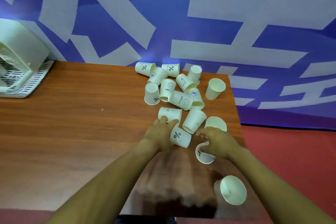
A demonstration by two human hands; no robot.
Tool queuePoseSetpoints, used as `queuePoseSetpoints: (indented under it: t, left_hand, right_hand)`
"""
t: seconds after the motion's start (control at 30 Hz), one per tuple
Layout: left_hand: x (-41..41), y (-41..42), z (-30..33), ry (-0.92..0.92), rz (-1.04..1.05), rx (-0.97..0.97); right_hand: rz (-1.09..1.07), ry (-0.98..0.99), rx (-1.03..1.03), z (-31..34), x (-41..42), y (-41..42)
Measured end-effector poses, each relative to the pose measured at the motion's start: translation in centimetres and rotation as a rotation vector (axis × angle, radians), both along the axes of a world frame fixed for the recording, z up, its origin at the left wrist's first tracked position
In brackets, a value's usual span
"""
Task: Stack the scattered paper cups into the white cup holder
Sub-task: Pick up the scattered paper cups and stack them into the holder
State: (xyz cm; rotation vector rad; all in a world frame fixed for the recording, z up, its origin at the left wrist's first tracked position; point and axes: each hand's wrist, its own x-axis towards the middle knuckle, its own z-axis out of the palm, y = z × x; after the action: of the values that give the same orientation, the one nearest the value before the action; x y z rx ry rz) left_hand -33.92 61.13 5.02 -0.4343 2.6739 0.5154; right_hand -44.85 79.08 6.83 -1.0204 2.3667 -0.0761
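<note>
Closest to the camera, one paper cup (233, 189) lies tipped near the table's (72, 123) right edge. Left hand (160, 133) curls around a "%" cup (180, 137); right hand (217, 142) grips another cup (204, 154). Remaining cups (174, 87) are piled farther back. White cup holder (20, 63) sits far left, contents unclear.

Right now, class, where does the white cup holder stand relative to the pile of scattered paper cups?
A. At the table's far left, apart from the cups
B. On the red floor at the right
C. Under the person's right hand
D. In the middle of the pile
A: the white cup holder sits at the table's far-left edge, well clear of the paper cups heaped toward the right.
</note>
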Motion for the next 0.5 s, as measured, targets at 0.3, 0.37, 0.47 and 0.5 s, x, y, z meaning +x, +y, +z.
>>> queuePoseSetpoints:
  t: [0.3, 0.37, 0.47, 0.5]
  left_hand:
    - [-0.8, 1.7, -1.9, -0.019, 0.014, -0.182]
    - [-0.5, 1.8, -2.2, -0.003, 0.012, -0.198]
    - [-0.2, 1.5, -2.4, 0.005, 0.002, -0.194]
    - [-0.1, 1.3, -2.4, -0.002, -0.002, -0.179]
  right_hand:
    - [0.121, 0.073, 0.104, -2.5, 0.2, 2.7]
    - [0.095, 0.038, 0.089, -2.9, 0.2, 2.9]
    - [0.057, -0.001, 0.078, -3.2, 0.1, 3.0]
    - [0.044, -0.014, 0.081, -3.1, 0.0, 2.9]
